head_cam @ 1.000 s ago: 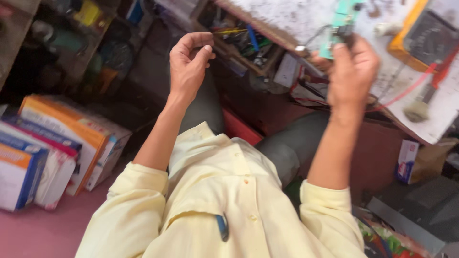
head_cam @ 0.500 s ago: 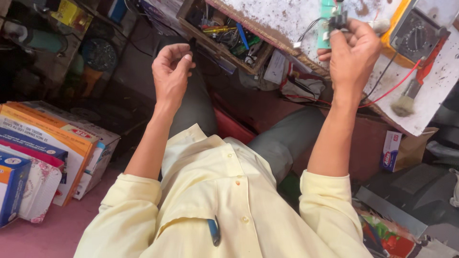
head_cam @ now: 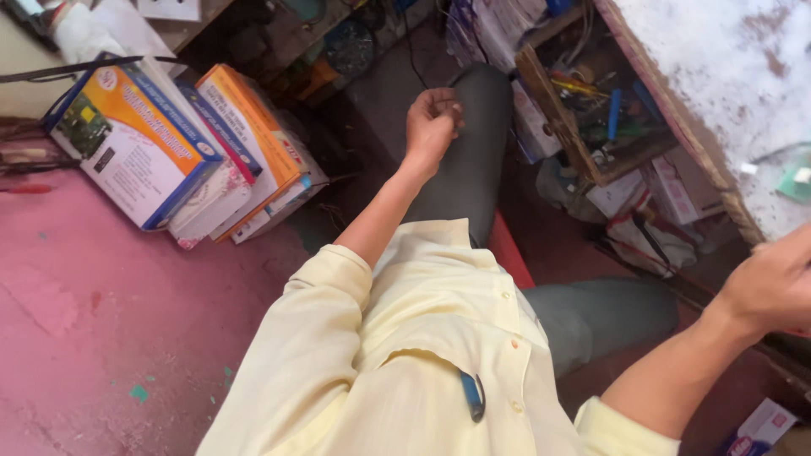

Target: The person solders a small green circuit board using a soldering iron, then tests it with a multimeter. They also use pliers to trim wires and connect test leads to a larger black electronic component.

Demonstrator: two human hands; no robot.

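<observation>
My left hand (head_cam: 432,122) hovers over my left knee in grey trousers (head_cam: 473,160), its fingers curled in and pinched together; nothing shows between them. My right hand (head_cam: 773,283) is at the right edge of the view, by the front edge of the white, stained workbench (head_cam: 718,76). Its fingers are cut off by the frame, so I cannot see what it holds. A small green circuit board (head_cam: 798,181) with a thin wire lies on the bench just above that hand.
An open wooden drawer (head_cam: 562,110) full of small tools and wires sits under the bench. Several colourful cardboard boxes (head_cam: 169,143) lean together on the pink floor (head_cam: 101,338) at left. A blue pen (head_cam: 473,395) is clipped in my pale yellow shirt.
The view has swung down and left. My left hand has dropped toward my knee. My right hand, earlier raised on the green board over the bench, now sits lower at the bench edge.
</observation>
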